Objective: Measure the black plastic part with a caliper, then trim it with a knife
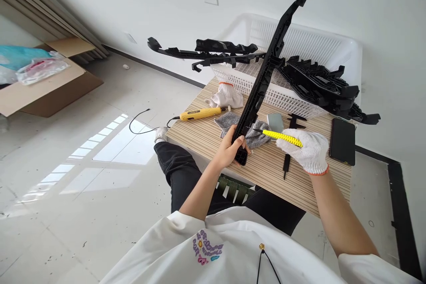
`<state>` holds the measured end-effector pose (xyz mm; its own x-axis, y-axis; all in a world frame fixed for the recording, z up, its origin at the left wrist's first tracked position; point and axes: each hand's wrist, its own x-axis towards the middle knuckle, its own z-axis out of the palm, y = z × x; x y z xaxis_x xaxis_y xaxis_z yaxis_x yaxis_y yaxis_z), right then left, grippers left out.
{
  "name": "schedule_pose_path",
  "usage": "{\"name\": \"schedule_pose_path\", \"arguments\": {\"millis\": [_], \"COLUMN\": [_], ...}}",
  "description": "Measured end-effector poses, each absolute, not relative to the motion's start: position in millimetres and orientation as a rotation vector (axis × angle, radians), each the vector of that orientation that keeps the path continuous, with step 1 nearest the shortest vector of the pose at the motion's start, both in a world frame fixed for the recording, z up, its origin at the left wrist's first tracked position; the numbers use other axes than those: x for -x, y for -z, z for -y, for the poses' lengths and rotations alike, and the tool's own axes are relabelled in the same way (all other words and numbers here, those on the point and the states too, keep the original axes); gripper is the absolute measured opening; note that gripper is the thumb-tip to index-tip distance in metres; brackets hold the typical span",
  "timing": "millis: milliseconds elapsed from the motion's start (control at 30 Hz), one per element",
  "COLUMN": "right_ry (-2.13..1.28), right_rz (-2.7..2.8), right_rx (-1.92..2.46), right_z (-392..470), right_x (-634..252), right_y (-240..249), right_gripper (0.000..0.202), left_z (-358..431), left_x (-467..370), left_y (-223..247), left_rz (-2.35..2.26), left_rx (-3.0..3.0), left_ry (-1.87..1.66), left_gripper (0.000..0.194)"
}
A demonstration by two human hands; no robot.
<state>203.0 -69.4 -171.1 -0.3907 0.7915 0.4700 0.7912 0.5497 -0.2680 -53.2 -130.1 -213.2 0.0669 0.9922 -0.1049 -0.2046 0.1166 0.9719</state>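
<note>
A long black plastic part (262,84) slants up from the table's front edge, past the rim of the white basket. My bare left hand (229,148) is closed round its lower end. My right hand (308,148), in a white knitted glove with an orange cuff, grips a yellow-handled tool (282,136). The tool's thin dark tip points left and meets or nearly meets the part just above my left fingers. Behind the part's lower end lies a crumpled grey cloth (259,137).
The white basket (289,93) at the back holds several black parts (319,82). On the striped table (196,135) are a yellow corded tool (201,113), a white glove (226,96), a black caliper (286,162) and a dark tablet-like device (342,142). An open cardboard box (63,91) stands left.
</note>
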Motion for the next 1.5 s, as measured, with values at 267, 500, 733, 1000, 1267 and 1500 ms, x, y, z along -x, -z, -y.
{"name": "schedule_pose_path", "arguments": {"millis": [267, 500, 733, 1000, 1267, 1500], "right_ry": [-0.485, -0.644, -0.703, -0.689, -0.757, -0.789], "right_rz": [2.407, 2.412, 2.453, 2.453, 2.423, 2.364], "right_rx": [1.493, 1.629, 1.61, 1.656, 1.597, 1.595], "right_z": [61, 61, 61, 63, 63, 60], "right_x": [-194, -193, -191, -187, -189, -192], "right_y": [173, 170, 167, 164, 170, 175], "right_gripper": [0.064, 0.059, 0.055, 0.049, 0.05, 0.048], "left_z": [127, 126, 126, 130, 127, 129], "left_x": [52, 53, 51, 46, 49, 49], "left_y": [212, 210, 216, 212, 221, 215], "left_rz": [-1.061, -1.063, -1.084, -1.267, -1.246, -1.235], "left_rx": [-0.99, -0.942, -0.892, -0.866, -0.9, -0.991], "left_ry": [-1.168, -1.142, -1.17, -1.172, -1.182, -1.233], "left_gripper": [0.037, 0.039, 0.038, 0.039, 0.034, 0.026]}}
